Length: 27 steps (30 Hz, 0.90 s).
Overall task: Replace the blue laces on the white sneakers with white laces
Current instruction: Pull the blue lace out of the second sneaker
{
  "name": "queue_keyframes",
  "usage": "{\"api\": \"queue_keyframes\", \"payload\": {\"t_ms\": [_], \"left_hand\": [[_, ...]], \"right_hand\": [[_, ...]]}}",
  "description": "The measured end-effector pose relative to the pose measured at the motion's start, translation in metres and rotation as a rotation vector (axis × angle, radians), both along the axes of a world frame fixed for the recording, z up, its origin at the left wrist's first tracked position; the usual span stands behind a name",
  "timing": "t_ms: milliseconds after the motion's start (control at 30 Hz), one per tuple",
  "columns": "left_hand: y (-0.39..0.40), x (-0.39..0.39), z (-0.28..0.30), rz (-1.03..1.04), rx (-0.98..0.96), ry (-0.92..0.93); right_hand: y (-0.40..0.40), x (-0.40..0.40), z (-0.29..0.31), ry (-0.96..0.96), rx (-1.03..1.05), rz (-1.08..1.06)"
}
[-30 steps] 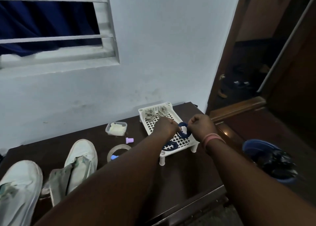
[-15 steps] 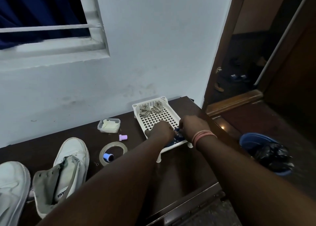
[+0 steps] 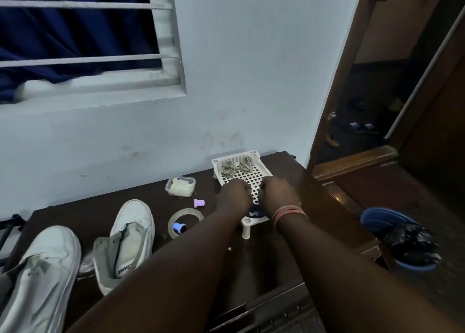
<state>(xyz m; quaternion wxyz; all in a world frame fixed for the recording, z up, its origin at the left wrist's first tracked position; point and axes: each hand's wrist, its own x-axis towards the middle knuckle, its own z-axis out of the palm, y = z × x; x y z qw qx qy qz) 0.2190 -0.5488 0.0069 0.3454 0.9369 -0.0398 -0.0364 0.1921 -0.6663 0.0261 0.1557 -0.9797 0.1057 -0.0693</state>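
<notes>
Hands are bunched over the tray (image 3: 261, 179); whether the left hand (image 3: 234, 194) or right hand (image 3: 278, 195) fingers grasp anything cannot be told. Blue laces (image 3: 255, 210) lie just beneath; white laces (image 3: 237, 166), beyond, should be pinched by one end.

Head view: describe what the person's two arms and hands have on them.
Both forearms are bare, with no sleeves in view. The right wrist carries stacked pink bands. The left hand and right hand wear no gloves; no rings or watch can be made out.
</notes>
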Motion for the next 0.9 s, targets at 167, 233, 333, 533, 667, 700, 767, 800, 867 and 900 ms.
{"api": "queue_keyframes", "payload": {"t_ms": [167,233,333,533,667,700,767,800,867,900], "left_hand": [[0.049,-0.024,0.009,0.022,0.019,-0.098],[0.075,-0.037,0.011,0.039,0.016,-0.103],[0.114,-0.057,0.011,0.078,-0.006,-0.14],[0.187,-0.094,0.023,0.26,0.02,-0.304],[0.227,-0.123,0.026,0.468,0.201,-0.332],[0.236,-0.128,0.022,0.528,0.22,-0.258],[0.25,-0.136,0.012,0.599,0.119,-0.118],[0.255,-0.139,0.008,0.613,0.038,-0.088],[0.26,-0.14,0.003,0.603,-0.039,-0.086],[0.261,-0.139,0.002,0.606,-0.046,-0.096]], "right_hand": [[0.057,-0.017,0.003,0.008,0.086,0.065],[0.08,-0.027,0.002,-0.014,0.145,0.098],[0.116,-0.043,0.004,-0.047,0.201,0.189],[0.188,-0.07,0.01,-0.071,0.293,0.325],[0.227,-0.086,0.01,-0.016,0.299,0.309],[0.236,-0.089,0.007,0.014,0.314,0.304],[0.248,-0.092,0.001,0.08,0.337,0.287],[0.253,-0.093,-0.001,0.101,0.331,0.276],[0.258,-0.091,-0.005,0.113,0.311,0.236],[0.26,-0.089,-0.005,0.104,0.303,0.219]]}}
